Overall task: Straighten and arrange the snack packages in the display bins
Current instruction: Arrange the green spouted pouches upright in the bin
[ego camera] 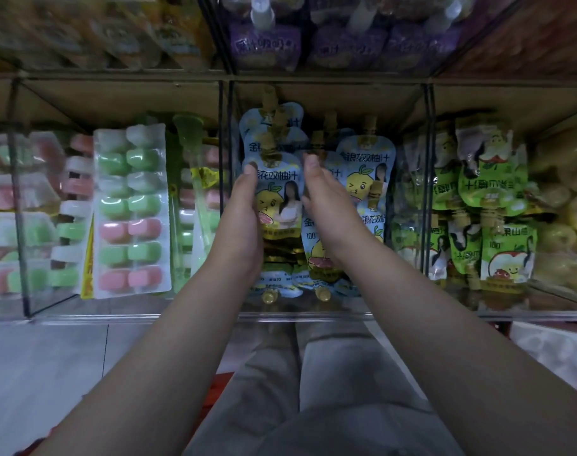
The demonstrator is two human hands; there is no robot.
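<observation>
Flanking an upright pouch (280,192) in the middle bin (313,314), your left hand (244,212) and right hand (326,205) were flat, fingers straight, touching its side edges. It probably felt light, soft, liquid-filled and slick; holding both side seams suited best.

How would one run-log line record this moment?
left hand: open, left of front blue pouch | right hand: open, right of it | place: middle bin

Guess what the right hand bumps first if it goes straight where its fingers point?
Probably the pale blue plastic juice pouches with gold caps standing just beyond the right hand; depth is hard to judge.
</observation>
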